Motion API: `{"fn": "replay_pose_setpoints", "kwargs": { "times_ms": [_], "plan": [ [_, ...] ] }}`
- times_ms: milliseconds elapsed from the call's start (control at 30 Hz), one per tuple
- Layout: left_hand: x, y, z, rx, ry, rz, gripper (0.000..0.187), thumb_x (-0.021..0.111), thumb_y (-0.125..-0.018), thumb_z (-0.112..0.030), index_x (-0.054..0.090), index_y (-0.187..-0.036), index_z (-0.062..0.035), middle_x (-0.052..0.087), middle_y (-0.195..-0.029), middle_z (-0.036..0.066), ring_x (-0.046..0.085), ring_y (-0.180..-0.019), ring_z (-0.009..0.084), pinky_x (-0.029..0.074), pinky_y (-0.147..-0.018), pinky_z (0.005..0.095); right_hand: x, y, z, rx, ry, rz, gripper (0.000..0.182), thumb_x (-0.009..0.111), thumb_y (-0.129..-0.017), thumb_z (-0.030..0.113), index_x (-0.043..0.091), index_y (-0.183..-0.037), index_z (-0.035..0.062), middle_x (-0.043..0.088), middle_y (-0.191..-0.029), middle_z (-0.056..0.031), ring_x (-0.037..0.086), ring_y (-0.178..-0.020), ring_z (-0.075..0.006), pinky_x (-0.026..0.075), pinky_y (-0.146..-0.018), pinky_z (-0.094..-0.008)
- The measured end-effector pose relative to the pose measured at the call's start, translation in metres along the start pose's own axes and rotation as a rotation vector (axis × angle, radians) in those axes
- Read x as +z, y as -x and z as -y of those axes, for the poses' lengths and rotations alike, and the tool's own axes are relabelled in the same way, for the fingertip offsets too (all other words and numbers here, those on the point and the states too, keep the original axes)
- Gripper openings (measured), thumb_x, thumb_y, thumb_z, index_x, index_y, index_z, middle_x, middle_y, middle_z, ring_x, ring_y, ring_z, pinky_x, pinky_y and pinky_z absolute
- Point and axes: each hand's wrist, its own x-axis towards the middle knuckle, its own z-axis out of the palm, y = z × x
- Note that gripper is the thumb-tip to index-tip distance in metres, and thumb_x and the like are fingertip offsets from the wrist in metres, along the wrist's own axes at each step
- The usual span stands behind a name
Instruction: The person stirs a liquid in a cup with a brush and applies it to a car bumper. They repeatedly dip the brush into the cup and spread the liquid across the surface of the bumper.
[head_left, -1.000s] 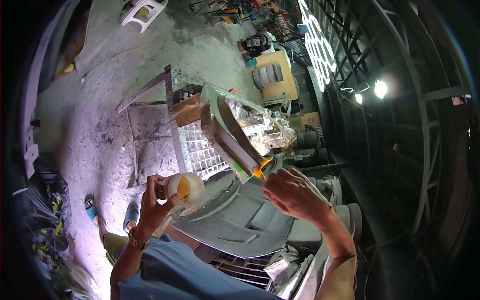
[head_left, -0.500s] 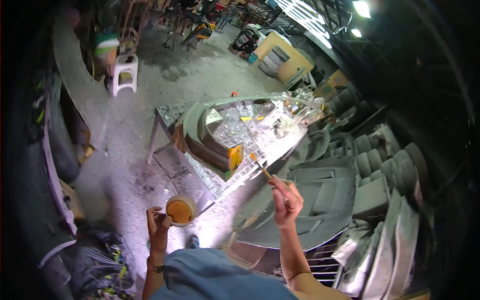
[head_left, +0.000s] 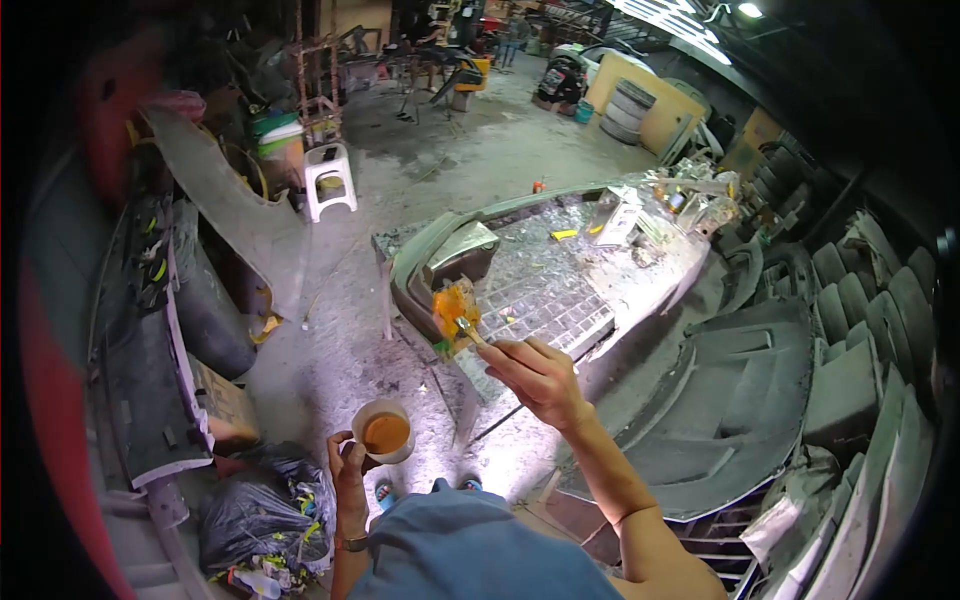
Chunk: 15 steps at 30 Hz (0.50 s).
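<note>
My left hand [head_left: 349,470] grips a pale cup [head_left: 385,432] by its side, with orange-brown liquid in it. In my right hand [head_left: 535,380] is a brush [head_left: 468,332], its bristle end against the orange-coated end [head_left: 456,306] of a long curved panel [head_left: 405,275]. That panel lies along the near left edge of a worktable [head_left: 540,310] with a grid pattern on part of its top. The brush bristles are partly lost against the orange coating.
A large dark hood-like panel [head_left: 730,400] leans to the right of the table. A black plastic bag [head_left: 260,515] sits at lower left. A white stool [head_left: 329,182] stands farther back. Boxes and clutter [head_left: 625,215] cover the table's far end.
My right hand has moved left and the brush now meets the panel's orange end, where before it was apart from it. The view has turned left. The cup is still in my left hand.
</note>
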Motion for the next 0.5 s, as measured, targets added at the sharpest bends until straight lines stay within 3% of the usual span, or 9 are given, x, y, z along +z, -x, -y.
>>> {"fn": "replay_pose_setpoints", "kwargs": {
  "times_ms": [200, 333, 400, 500],
  "plan": [
    [0.013, 0.015, 0.008, 0.030, 0.024, -0.086, 0.050, 0.063, -0.088, -0.032, 0.038, -0.121, -0.0043, 0.058, -0.095, 0.008, 0.062, -0.085, 0.0163, 0.054, -0.074, 0.0314, -0.035, 0.010, -0.003, -0.032, -0.077, 0.169, 0.035, 0.072, -0.077, 0.007, 0.064, -0.111, 0.0046, 0.063, -0.089, -0.0055, 0.061, -0.071, -0.0199, 0.049, -0.058, -0.0295],
    [0.006, 0.011, 0.018, 0.019, 0.047, -0.155, 0.046, 0.061, -0.089, -0.030, 0.039, -0.121, -0.0055, 0.058, -0.092, 0.007, 0.063, -0.081, 0.0153, 0.054, -0.072, 0.0305, -0.054, 0.021, -0.006, 0.164, -0.397, 0.150, 0.033, 0.072, -0.075, -0.003, 0.066, -0.106, 0.0005, 0.065, -0.089, -0.0097, 0.064, -0.074, -0.0185, 0.050, -0.061, -0.0258],
    [0.000, 0.001, 0.014, -0.014, 0.022, -0.160, 0.043, 0.061, -0.090, -0.028, 0.040, -0.120, -0.0066, 0.058, -0.091, 0.006, 0.062, -0.079, 0.0139, 0.054, -0.071, 0.0294, -0.055, 0.025, -0.006, 0.432, -0.525, 0.113, 0.026, 0.070, -0.075, -0.006, 0.067, -0.100, -0.0014, 0.067, -0.085, -0.0108, 0.064, -0.070, -0.0162, 0.049, -0.061, -0.0255],
    [-0.002, -0.030, 0.000, 0.006, 0.026, -0.150, 0.042, 0.060, -0.090, -0.027, 0.041, -0.119, -0.0051, 0.057, -0.090, 0.005, 0.061, -0.079, 0.0119, 0.053, -0.071, 0.0277, -0.058, 0.017, -0.005, 0.460, -0.525, 0.056, 0.019, 0.070, -0.075, -0.007, 0.068, -0.094, -0.0034, 0.067, -0.079, -0.0114, 0.063, -0.068, -0.0151, 0.048, -0.059, -0.0245]
  ]
}}
